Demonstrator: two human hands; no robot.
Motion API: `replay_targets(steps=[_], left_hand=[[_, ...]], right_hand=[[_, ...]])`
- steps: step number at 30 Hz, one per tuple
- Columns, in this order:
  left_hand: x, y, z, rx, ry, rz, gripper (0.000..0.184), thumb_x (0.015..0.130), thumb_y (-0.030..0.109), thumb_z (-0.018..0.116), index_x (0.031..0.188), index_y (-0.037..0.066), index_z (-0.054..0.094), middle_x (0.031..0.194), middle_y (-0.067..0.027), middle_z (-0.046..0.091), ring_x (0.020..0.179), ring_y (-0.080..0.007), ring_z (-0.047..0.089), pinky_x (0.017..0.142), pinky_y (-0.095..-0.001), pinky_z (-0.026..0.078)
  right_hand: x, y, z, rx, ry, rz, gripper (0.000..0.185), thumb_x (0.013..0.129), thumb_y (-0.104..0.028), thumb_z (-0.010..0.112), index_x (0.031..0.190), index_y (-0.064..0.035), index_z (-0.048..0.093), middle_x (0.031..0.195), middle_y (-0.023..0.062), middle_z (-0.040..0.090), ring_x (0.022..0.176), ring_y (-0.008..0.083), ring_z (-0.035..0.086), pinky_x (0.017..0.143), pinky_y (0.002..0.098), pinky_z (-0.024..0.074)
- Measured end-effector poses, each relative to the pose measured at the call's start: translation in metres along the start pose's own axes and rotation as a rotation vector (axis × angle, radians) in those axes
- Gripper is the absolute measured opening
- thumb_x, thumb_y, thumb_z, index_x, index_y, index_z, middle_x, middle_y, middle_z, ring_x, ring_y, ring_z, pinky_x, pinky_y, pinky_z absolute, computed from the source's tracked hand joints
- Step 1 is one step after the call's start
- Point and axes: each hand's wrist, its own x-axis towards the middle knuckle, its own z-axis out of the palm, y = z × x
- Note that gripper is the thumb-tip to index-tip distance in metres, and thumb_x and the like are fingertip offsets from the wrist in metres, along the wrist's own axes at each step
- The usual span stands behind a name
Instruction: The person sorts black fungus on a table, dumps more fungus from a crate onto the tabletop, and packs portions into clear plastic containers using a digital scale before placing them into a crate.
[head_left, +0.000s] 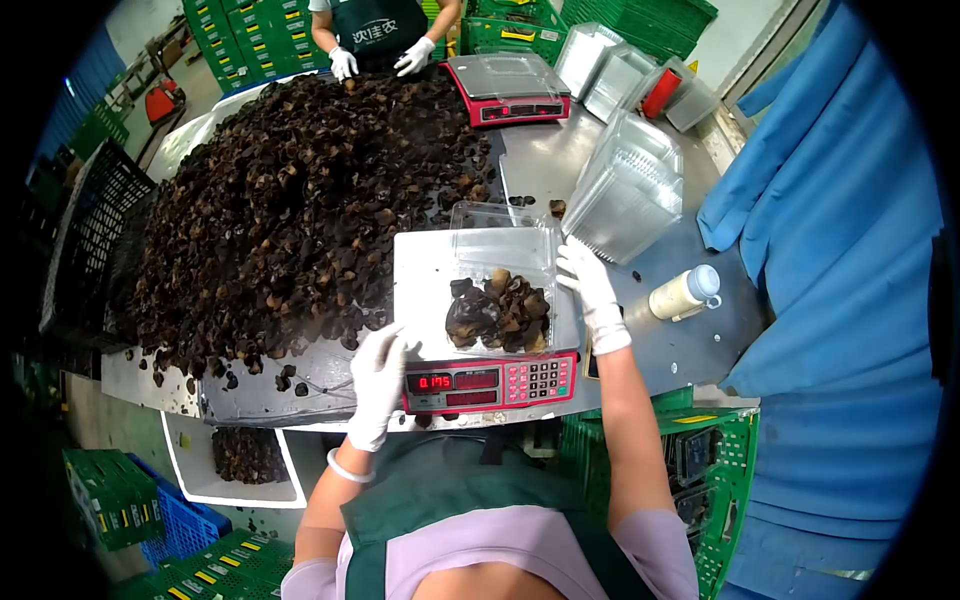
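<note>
My left hand (376,378), in a white glove, is beside the front left corner of a red-framed digital scale (420,385). Its fingers are stretched out and hold nothing that I can see. On the scale's pale plate lies an opened clear plastic box (500,255) with a clump of dark brown wood ear mushrooms (497,312) in its near half. My right hand (592,287), also gloved, has its fingers apart at the right edge of the box; whether they touch it I cannot tell. The red display reads 0.175.
A large heap of wood ear mushrooms (280,210) covers the table's left side. Stacked clear boxes (630,185) and a cream bottle (685,293) stand to the right. Across the table, a gloved co-worker (375,40) is near a second scale (510,85). Blue curtain (830,200) hangs right.
</note>
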Motion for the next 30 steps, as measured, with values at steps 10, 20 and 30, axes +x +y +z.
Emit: replay_targets(steps=[10,20,30], left_hand=[[0.017,-0.014,0.018,-0.085,-0.492,-0.314,0.046,0.096,0.018,0.052,0.139,0.004,0.041,0.076,-0.0034,0.062,0.063,-0.0088,0.059,0.059,-0.0227,0.048],[-0.002,0.017,0.008,-0.572,-0.428,-0.659,0.025,0.092,0.007,0.052,0.116,0.002,0.046,0.081,-0.0023,0.058,0.062,-0.0083,0.055,0.056,-0.0199,0.044],[0.016,0.008,0.011,-0.503,-0.727,-0.472,0.016,0.091,0.002,0.057,0.103,0.009,0.049,0.094,-0.002,0.056,0.07,-0.0075,0.053,0.065,-0.0218,0.045]], right_hand=[[-0.051,-0.004,0.013,0.07,-0.032,-0.285,0.045,0.1,-0.039,0.042,0.123,-0.0031,0.056,0.122,0.0087,0.059,0.115,0.0171,0.054,0.095,0.0324,0.0419],[-0.121,0.09,0.017,0.228,-0.102,0.171,0.03,0.091,-0.033,0.058,0.093,-0.0039,0.065,0.071,0.0086,0.064,0.055,0.0162,0.061,0.043,0.0249,0.0463],[-0.162,0.076,0.027,0.125,0.144,-0.12,0.009,0.096,-0.012,0.05,0.096,-0.0045,0.054,0.073,0.0015,0.057,0.06,0.0072,0.054,0.053,0.0218,0.0467]])
